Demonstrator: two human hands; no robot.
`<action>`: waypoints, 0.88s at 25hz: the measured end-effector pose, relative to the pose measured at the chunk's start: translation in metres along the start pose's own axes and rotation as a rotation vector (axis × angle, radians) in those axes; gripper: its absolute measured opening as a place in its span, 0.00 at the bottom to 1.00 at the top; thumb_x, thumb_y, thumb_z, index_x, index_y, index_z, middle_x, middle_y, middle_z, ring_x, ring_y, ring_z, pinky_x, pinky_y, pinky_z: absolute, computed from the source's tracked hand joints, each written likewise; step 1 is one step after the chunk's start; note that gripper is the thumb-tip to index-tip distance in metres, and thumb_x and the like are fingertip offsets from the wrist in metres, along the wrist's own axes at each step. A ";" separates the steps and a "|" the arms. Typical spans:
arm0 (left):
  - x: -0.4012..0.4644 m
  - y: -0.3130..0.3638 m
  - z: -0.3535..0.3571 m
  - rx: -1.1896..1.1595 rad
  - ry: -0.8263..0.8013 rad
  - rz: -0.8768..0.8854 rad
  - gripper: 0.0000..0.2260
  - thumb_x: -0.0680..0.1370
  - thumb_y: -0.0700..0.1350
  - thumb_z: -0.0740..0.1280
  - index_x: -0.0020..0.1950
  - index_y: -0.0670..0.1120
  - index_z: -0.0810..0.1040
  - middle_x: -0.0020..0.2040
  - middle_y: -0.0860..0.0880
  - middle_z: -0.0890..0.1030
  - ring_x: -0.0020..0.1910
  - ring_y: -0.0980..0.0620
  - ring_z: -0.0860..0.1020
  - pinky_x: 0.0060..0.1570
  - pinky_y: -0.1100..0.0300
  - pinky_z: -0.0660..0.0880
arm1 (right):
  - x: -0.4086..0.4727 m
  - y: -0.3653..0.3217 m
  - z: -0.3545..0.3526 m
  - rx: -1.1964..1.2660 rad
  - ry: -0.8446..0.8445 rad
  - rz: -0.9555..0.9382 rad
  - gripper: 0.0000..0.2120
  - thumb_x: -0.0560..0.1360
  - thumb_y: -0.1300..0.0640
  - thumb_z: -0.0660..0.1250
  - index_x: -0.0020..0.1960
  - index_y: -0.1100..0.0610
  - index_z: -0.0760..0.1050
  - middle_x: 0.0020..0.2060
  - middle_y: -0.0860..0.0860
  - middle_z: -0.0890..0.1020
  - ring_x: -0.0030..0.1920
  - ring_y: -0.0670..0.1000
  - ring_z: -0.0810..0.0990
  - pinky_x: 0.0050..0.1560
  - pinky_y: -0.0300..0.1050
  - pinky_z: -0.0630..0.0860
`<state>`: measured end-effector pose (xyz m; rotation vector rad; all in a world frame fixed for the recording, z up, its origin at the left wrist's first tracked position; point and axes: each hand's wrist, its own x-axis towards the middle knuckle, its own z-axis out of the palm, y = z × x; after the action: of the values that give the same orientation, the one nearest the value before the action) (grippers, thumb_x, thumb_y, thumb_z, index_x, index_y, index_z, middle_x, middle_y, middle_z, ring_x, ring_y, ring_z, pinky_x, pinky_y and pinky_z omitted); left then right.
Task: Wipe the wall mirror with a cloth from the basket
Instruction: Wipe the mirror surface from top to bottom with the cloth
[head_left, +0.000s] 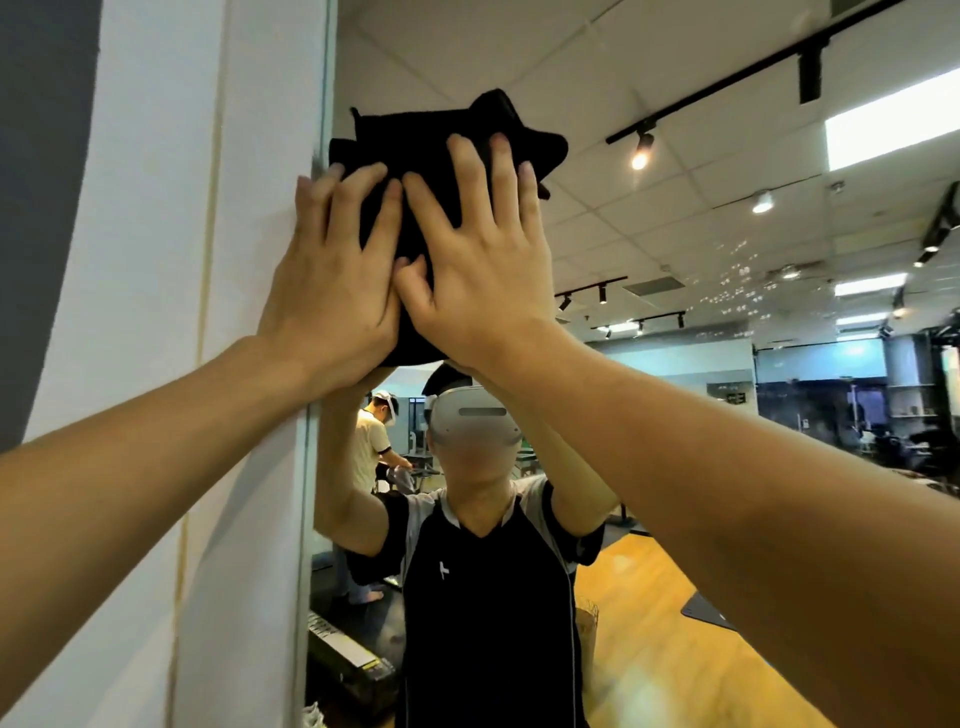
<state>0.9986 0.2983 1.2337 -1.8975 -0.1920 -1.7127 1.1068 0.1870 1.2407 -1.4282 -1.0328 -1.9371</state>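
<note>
A black cloth (415, 135) lies flat against the wall mirror (701, 249), high up near the mirror's left edge. My left hand (332, 270) presses on the cloth's left part, fingers spread, its outer fingers reaching over the mirror's edge onto the wall. My right hand (483, 260) presses on the cloth's right part, fingers spread upward. The two hands touch at the thumbs. Both arms are raised. The mirror reflects me with raised arms and the room behind. The basket is out of sight.
A white wall (171, 260) borders the mirror's left edge (319, 312). In the reflection, another person (371, 447) stands behind, above a wooden floor (675, 649), with ceiling track lights (641, 150) and dark equipment at the far right.
</note>
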 end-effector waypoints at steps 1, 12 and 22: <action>0.002 0.008 0.002 -0.020 0.005 -0.013 0.28 0.83 0.53 0.53 0.79 0.39 0.60 0.78 0.38 0.60 0.77 0.35 0.56 0.77 0.41 0.57 | -0.001 0.008 -0.002 -0.002 -0.002 -0.006 0.31 0.76 0.43 0.58 0.76 0.52 0.71 0.78 0.61 0.66 0.79 0.68 0.58 0.79 0.66 0.53; 0.049 0.131 0.037 -0.166 0.068 -0.004 0.30 0.83 0.55 0.52 0.79 0.36 0.60 0.79 0.38 0.58 0.79 0.35 0.54 0.75 0.42 0.64 | -0.028 0.134 -0.035 -0.065 -0.010 0.020 0.32 0.76 0.43 0.56 0.78 0.52 0.69 0.78 0.61 0.65 0.80 0.67 0.58 0.79 0.67 0.53; 0.083 0.226 0.064 -0.198 0.118 0.015 0.29 0.84 0.54 0.54 0.77 0.34 0.62 0.78 0.37 0.61 0.78 0.33 0.56 0.72 0.38 0.66 | -0.053 0.233 -0.060 -0.094 0.018 0.019 0.31 0.76 0.43 0.56 0.78 0.51 0.70 0.78 0.61 0.65 0.80 0.66 0.58 0.80 0.66 0.53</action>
<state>1.1736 0.1217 1.2408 -1.9227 0.0387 -1.8861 1.2695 0.0027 1.2440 -1.4630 -0.9279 -2.0042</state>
